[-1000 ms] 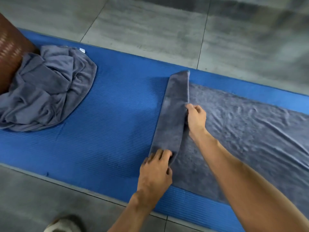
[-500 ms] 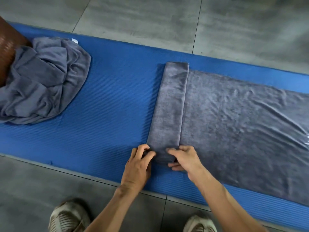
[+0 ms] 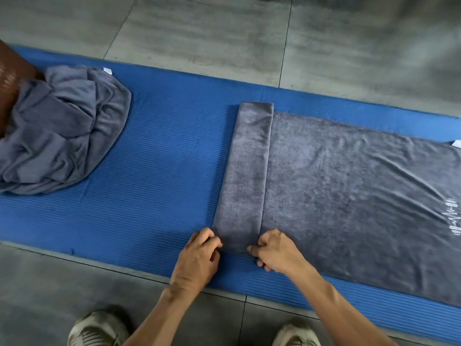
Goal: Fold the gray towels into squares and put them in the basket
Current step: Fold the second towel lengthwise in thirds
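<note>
I see towel (image 3: 349, 196) flat on blue mat (image 3: 162, 171), left end folded over into narrow band (image 3: 247, 176). Left hand (image 3: 197, 258) pinches band's near left corner; right hand (image 3: 277, 252) pinches near right corner, fingers curled on cloth. Crumpled towels (image 3: 59, 131) heaped at mat's left end, against brown basket (image 3: 10, 78). My shoes (image 3: 97, 329) on tiled floor (image 3: 224, 33).
</note>
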